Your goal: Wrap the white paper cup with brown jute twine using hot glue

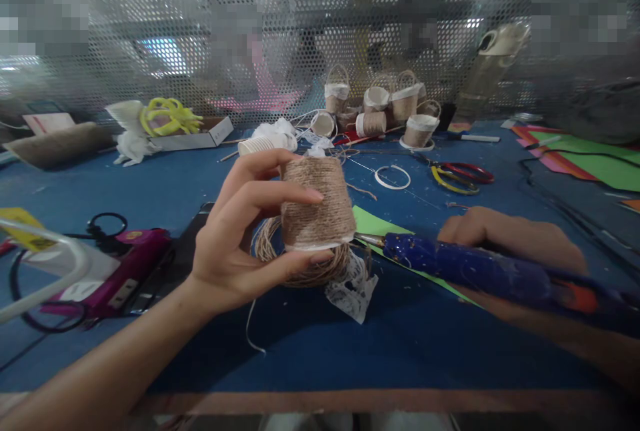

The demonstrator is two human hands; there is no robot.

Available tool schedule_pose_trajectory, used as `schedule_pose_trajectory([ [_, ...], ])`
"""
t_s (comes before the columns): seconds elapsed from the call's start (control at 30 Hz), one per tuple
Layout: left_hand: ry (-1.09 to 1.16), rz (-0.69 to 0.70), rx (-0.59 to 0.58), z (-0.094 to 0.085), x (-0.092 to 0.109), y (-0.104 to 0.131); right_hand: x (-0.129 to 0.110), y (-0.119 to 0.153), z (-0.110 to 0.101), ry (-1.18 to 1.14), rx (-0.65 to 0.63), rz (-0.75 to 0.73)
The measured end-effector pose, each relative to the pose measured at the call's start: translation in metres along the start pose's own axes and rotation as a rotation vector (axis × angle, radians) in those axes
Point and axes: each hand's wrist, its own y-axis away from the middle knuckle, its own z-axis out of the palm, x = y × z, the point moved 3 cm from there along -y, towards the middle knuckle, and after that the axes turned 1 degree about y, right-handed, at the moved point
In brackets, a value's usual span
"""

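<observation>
My cup point(317, 214), wound with twine, is straight ahead of me, held up off the table point(400, 357) in my left hand point(225, 237), which is the nearer of the two. That hand is partway open, just the cup's width, with one finger across the front and the thumb beneath the white edge. The cup's axis runs nearly upright, white edge down. My right hand point(515, 234) is curled about the glue gun point(450, 259), though the body of it hides most of that grip. The glue gun lies almost crosswise to the cup, pointing left, with its nozzle point(371, 239) at the cup's lower right by the white edge; whether it touches or stops just beside, I can't tell. Below the cup a twine coil point(267, 241) sits on the blue surface, a white scrap point(357, 291) and green paper point(369, 219) near it. Farther off are a white ring point(378, 177), scissors point(440, 181) and small baskets point(421, 131), a power strip point(140, 254) lies to my left, and a perforated screen point(300, 24) stands behind everything
</observation>
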Motion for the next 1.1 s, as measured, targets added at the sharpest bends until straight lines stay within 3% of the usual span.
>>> schedule_pose_trajectory([
  [0.1, 0.011, -0.004, -0.005, 0.0003, -0.0004, -0.0003, -0.0005, 0.0003, -0.0013, -0.003, 0.022, -0.004],
  [0.27, -0.004, -0.024, -0.003, 0.0002, -0.0019, 0.0007, 0.0003, 0.0005, -0.0012, -0.009, -0.052, 0.042],
  [0.4, -0.004, -0.009, 0.003, 0.0, -0.0017, 0.0005, 0.0009, 0.001, -0.0002, -0.005, 0.012, 0.028],
  [0.63, 0.03, 0.018, -0.001, 0.0002, -0.0016, 0.0001, 0.0014, 0.002, 0.0005, -0.054, -0.012, 0.034],
  [0.97, -0.048, -0.008, -0.008, -0.0011, -0.0005, -0.0005, 0.0022, -0.0002, -0.0003, -0.047, -0.009, 0.055],
  [1.1, -0.135, 0.017, -0.03, -0.0017, -0.0012, -0.0008, 0.0023, 0.0015, 0.001, -0.042, -0.065, 0.078],
])
